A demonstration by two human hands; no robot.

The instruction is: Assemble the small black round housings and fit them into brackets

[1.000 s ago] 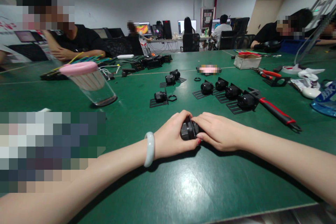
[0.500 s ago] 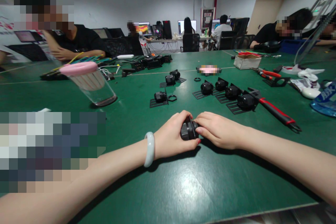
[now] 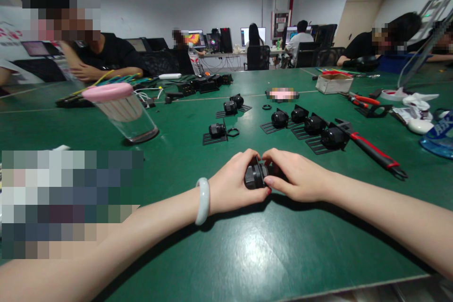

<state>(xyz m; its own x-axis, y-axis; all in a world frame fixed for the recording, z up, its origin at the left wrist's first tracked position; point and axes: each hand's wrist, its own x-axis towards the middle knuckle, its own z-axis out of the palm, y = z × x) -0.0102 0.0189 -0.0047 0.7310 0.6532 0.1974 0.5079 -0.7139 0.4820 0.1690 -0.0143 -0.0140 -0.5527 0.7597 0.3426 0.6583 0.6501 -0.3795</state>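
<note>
In the head view I have the work centred low in the frame: a black fitting (image 3: 252,177) with a thin plate (image 3: 259,172) at its middle. My left hand (image 3: 228,183) clasps its left end; my right hand (image 3: 300,177) curls round the other, thumb touching. Those fingers hide the far end, so I can't tell whether they grip it or merely rest there.

I'd judge this piece unfinished. Seven other fittings (image 3: 314,123) sit on the table across the middle of the frame, apparently mounted on slotted brackets (image 3: 317,145). Two rings (image 3: 233,132) lie loose among them, and a wrench (image 3: 375,151) rests at centre right.

The table (image 3: 226,255) is glossy green, with glare at bottom centre. A lidded cup (image 3: 129,115) stands at left, a box (image 3: 333,83) at upper right. Beyond, people sit before monitors (image 3: 253,37) against a grey wall (image 3: 141,0).
</note>
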